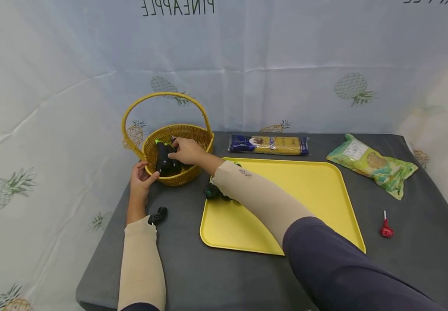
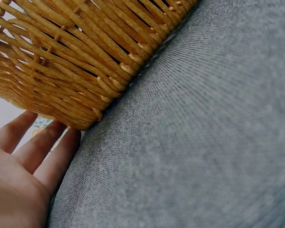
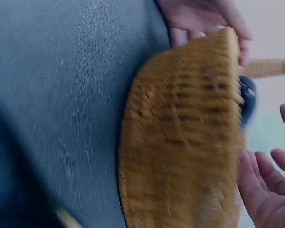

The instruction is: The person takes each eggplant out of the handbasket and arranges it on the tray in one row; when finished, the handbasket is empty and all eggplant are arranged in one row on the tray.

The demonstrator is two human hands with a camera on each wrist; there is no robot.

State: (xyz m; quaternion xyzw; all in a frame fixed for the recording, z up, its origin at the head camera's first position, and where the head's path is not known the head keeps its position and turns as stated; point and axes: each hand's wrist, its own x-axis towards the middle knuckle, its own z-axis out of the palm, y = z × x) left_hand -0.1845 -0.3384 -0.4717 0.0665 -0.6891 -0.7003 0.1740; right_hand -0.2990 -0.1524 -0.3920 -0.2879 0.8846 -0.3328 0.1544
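A yellow wicker basket with a tall arched handle stands at the table's left back, holding dark eggplants with green stems. My left hand holds the basket's near left side; its thumb is at the rim and, in the left wrist view, the fingers lie against the outer wall. My right hand reaches over the rim among the eggplants. In the right wrist view its fingers are spread and loosely bent, with nothing visible between them and the thumb. The hand partly hides the eggplants.
A yellow tray lies mid-table under my right forearm, which partly hides dark, green-tipped objects at its left edge. Behind it is a spaghetti pack. A green snack bag and a red lollipop lie to the right.
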